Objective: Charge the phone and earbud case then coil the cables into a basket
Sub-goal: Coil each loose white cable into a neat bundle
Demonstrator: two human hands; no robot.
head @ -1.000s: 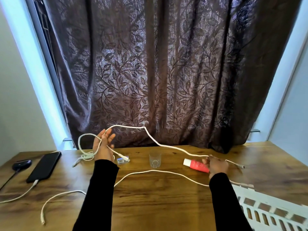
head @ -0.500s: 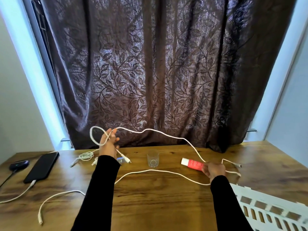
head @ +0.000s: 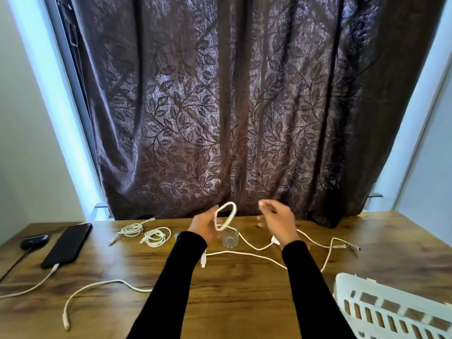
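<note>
Left hand (head: 204,225) grips coiled cable (head: 226,215).

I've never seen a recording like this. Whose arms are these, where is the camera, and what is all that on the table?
No machine here: a person wears a wide-angle camera on the head, so you look down their own black-sleeved arms. The left hand grips a small loop of white cable; the right hand is raised beside it, blurred, so I cannot tell whether it holds the cable. On the wooden table lie a black phone with a cable at its near end, a dark earbud case, two coiled white cables, loose white cables, and a small clear glass. A white slotted basket sits at the near right. A dark leaf-patterned curtain hangs behind.
</note>
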